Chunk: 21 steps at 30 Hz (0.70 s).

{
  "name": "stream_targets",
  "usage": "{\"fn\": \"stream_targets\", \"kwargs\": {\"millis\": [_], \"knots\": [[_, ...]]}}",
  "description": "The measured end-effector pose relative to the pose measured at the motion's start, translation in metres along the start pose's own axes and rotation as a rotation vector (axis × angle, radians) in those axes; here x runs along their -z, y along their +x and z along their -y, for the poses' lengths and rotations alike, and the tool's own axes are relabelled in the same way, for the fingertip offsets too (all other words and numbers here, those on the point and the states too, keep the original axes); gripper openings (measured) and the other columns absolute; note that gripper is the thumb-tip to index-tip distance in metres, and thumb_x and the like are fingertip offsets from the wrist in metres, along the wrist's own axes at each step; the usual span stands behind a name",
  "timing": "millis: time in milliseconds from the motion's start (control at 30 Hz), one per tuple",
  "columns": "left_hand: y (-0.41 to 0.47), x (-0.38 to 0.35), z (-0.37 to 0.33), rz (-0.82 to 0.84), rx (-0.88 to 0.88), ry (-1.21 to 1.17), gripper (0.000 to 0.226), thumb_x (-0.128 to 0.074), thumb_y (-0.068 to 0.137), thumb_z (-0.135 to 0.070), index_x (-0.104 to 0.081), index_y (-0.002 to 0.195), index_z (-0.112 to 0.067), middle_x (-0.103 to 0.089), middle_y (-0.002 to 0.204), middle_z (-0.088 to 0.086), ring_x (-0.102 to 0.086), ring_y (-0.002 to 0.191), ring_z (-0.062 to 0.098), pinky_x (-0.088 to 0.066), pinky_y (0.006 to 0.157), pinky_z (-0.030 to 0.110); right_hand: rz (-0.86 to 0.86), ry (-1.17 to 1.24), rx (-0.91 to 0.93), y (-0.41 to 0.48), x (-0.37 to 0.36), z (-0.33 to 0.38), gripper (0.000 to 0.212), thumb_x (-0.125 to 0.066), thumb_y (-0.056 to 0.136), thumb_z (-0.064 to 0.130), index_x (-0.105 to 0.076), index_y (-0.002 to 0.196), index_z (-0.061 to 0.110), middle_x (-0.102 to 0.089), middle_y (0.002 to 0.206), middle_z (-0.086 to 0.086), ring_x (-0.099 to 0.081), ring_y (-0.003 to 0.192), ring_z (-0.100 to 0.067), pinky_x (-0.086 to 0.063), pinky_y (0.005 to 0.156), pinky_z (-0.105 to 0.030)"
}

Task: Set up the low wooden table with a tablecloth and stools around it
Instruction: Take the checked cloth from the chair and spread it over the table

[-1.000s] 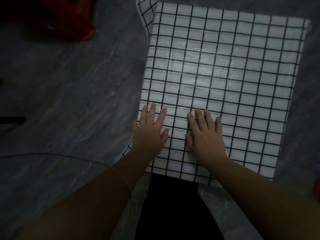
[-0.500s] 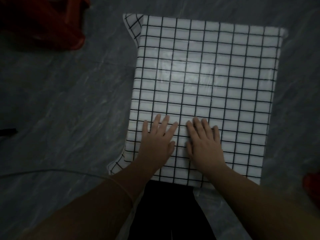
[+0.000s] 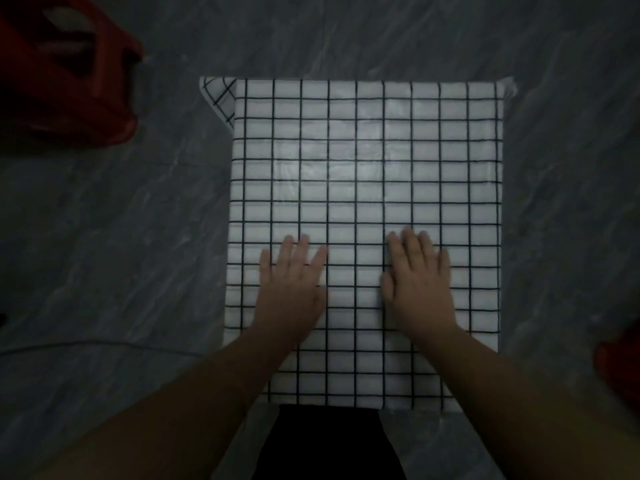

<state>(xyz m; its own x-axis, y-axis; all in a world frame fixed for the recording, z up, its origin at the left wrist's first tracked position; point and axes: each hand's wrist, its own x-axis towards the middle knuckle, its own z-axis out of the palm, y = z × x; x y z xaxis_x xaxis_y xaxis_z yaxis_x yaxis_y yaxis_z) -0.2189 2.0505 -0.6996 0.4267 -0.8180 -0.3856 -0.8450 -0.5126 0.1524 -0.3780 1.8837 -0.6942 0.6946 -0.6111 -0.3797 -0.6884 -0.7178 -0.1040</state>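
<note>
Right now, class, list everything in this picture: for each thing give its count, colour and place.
tablecloth: one, white with a black grid, spread flat in the middle
stool: one, red, on the floor at the top left
red object: one, at the right edge, cut off and blurred
cord: one, thin and pale, on the floor at the left
floor: grey, marbled, all around
dark clothing: black, bottom middle, between the arms
left hand: one, flat on the tablecloth, near side
right hand: one, flat on the tablecloth, apart from the left
</note>
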Motion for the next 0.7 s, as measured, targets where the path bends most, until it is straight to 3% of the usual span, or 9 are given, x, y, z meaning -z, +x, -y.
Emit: {"fn": "stream_targets", "kwargs": {"millis": [133,233,367,533,633,700], "knots": [[0.058,0.010,-0.032,-0.057,-0.053,-0.002,0.063,-0.031,0.097,-0.047,-0.021,0.155,-0.024,-0.017,0.164,0.009,-0.006,0.152,0.030,-0.012,0.117,0.062,-0.011,-0.023,0.135,0.042,0.002,0.022,0.065,-0.039,0.098,0.040,-0.018,0.157,0.022,-0.016,0.165,-0.007,-0.007,0.152,-0.028,-0.010,0.119,-0.060],[0.088,0.020,-0.030,-0.065,-0.034,0.009,0.062,-0.028,0.097,-0.045,-0.022,0.155,-0.024,-0.016,0.165,0.008,-0.005,0.152,0.029,-0.011,0.117,0.062,-0.027,-0.023,0.122,0.069,0.008,0.017,0.063,-0.036,0.099,0.040,-0.018,0.157,0.023,-0.014,0.165,-0.006,-0.005,0.152,-0.027,-0.009,0.119,-0.060],[0.095,0.034,0.019,-0.076,0.054,-0.007,0.062,-0.032,0.097,-0.040,-0.018,0.156,-0.026,-0.015,0.165,0.008,-0.005,0.152,0.029,-0.009,0.119,0.061,-0.036,-0.023,-0.037,0.083,0.028,-0.028,0.062,-0.031,0.101,0.039,-0.012,0.157,0.024,-0.010,0.166,-0.005,-0.003,0.152,-0.026,-0.009,0.119,-0.060],[0.088,0.049,0.084,-0.015,0.174,0.033,0.064,-0.022,0.096,-0.044,-0.013,0.158,-0.030,-0.012,0.166,0.006,-0.003,0.153,0.029,-0.006,0.120,0.058,-0.003,0.016,-0.240,0.086,0.048,-0.085,0.063,-0.034,0.101,0.039,-0.014,0.157,0.021,-0.008,0.166,-0.006,-0.003,0.152,-0.026,-0.013,0.119,-0.060],[0.104,0.060,0.085,-0.063,0.203,0.009,0.066,-0.033,0.096,-0.041,-0.018,0.157,-0.023,-0.013,0.165,0.012,-0.006,0.152,0.032,-0.007,0.121,0.056,-0.031,0.016,-0.181,0.102,0.056,-0.075,0.061,-0.034,0.100,0.035,-0.018,0.157,0.018,-0.013,0.165,-0.010,-0.007,0.151,-0.029,-0.013,0.119,-0.058],[0.126,0.067,0.069,-0.095,0.101,0.035,0.065,-0.038,0.096,-0.038,-0.019,0.157,-0.022,-0.014,0.164,0.014,-0.007,0.151,0.034,-0.011,0.120,0.056,-0.037,-0.004,-0.077,0.119,0.060,-0.051,0.062,-0.031,0.100,0.038,-0.014,0.158,0.020,-0.011,0.165,-0.009,-0.006,0.152,-0.028,-0.011,0.120,-0.056]]}}
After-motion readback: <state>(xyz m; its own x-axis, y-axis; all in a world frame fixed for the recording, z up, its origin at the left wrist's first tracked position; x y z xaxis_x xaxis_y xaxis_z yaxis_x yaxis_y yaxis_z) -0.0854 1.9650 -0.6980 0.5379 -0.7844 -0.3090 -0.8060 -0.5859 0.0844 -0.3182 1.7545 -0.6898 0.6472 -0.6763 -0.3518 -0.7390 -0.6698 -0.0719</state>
